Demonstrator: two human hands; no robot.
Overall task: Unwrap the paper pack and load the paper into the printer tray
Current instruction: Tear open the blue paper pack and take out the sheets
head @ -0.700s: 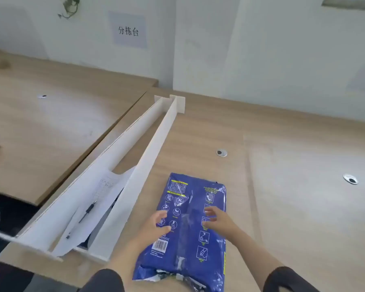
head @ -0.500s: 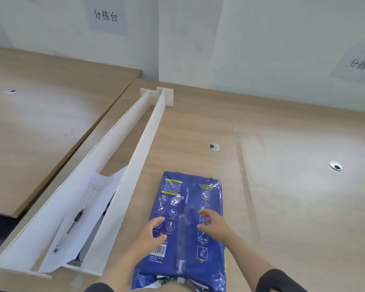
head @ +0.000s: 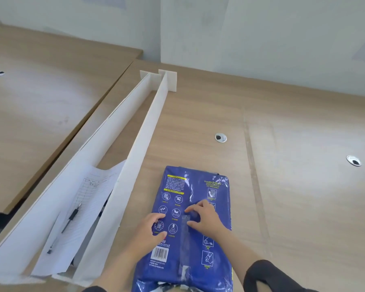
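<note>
Both hands, left hand (head: 150,230) and right hand (head: 207,220), rest with curled fingers on the paper pack (head: 190,228), lying lengthwise away from the person

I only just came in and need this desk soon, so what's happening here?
A person is working on a blue paper pack lying flat on the wooden desk. Both hands rest on it, left hand and right hand, fingers at the middle seam. Its near end looks torn, but the paper is still wrapped. No printer is in sight.
</note>
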